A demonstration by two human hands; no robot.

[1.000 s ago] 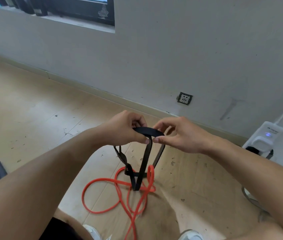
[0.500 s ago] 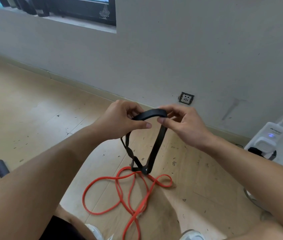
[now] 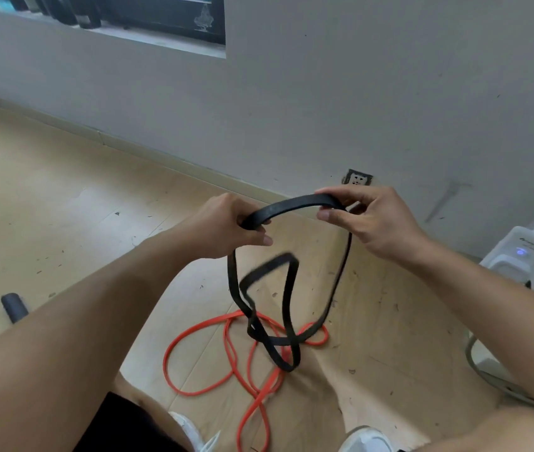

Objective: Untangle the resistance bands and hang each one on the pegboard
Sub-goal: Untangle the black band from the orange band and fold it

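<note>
Hands parted wider, left hand [image 3: 223, 226] and right hand [image 3: 370, 220] pinching the limp, flat black resistance band [image 3: 291, 205] at its top arc, lower loops snagging the orange band [image 3: 194, 334].

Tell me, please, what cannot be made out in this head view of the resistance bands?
- Pegboard: nowhere in frame.
- Orange band: bottom edge cuts it off.
- Black band: its swinging loop is motion-blurred; whether it still threads the orange one is unclear.
- Left hand: its grip hides that end.

Bare forearms, no sleeves; black shorts [image 3: 122, 425]; white shoes [image 3: 365, 440] w/ pale soles.
</note>
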